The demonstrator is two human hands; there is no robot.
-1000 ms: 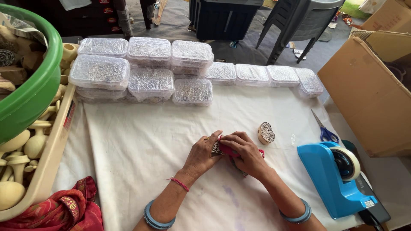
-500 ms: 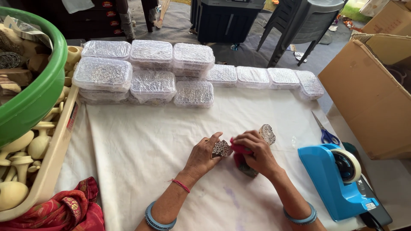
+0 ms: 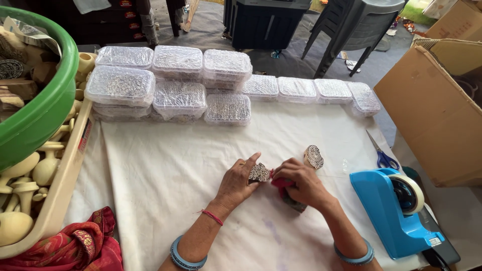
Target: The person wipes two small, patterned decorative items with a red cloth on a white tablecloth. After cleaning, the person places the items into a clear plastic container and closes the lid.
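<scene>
1. Left hand (image 3: pixel 240 181) rests on the white cloth (image 3: pixel 165 180), thumb stretched out and fingertips pinching a small carved block (image 3: pixel 259 172) with a patterned face, tilted up toward the camera.
2. Right hand (image 3: pixel 300 181) is curled shut around a red piece of material (image 3: pixel 281 182), pressed against the edge of the small carved block; a dark object sits partly hidden beneath this hand.
3. Compared with a second ago, the two hands have drawn slightly apart: then they were bunched together over the work, and now the small carved block shows clearly between them.
4. A second carved block (image 3: pixel 315 156), oval with a pale pattern, stands just beyond the right hand. It has shifted from a spot apart from the hands to one almost touching the knuckles, so this looks like handling pieces one after another.
5. Stacked clear plastic boxes (image 3: pixel 175 83) line the far edge of the cloth.
6. To the right sit a blue tape dispenser (image 3: pixel 396 211), blue-handled scissors (image 3: pixel 382 155) and an open cardboard box (image 3: pixel 437 110).
7. To the left are a green tub (image 3: pixel 45 110) and a tray of pale wooden handles (image 3: pixel 30 175).
</scene>
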